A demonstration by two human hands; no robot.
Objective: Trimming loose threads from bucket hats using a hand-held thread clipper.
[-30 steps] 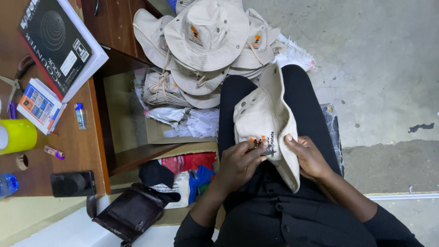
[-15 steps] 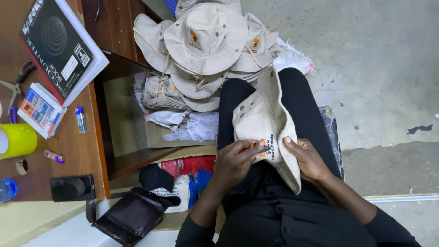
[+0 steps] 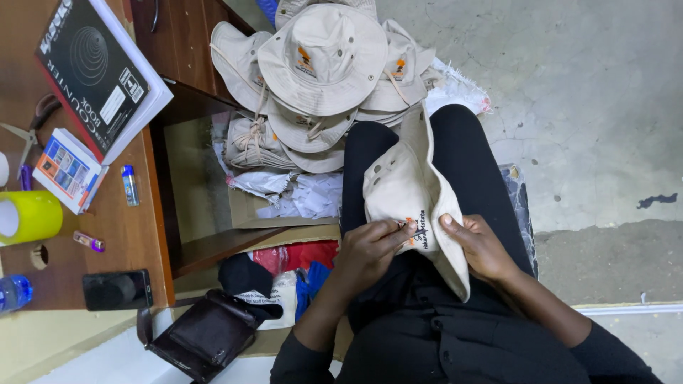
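1. Grey concrete floor [image 3: 590, 107] is seen beyond the knees; a wooden desk [image 3: 131, 235] stands to the left.
2. A beige hat [image 3: 405, 188] lies on the lap, long axis running away from the body, crown end pointing toward the hat pile [image 3: 320, 78].
3. Left hand [image 3: 370, 249] is pinched on the embroidered patch; right hand [image 3: 480, 245] is clamped on the brim. Both sit at the near end, the left nearer the patch.

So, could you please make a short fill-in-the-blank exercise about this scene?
1. Both hands, the left hand and the right hand, hold a beige ____ on the lap.
2. The pile of hats lies on the ____.
3. The roll of tape on the desk is ____ in colour.

Missing words: hat; floor; yellow
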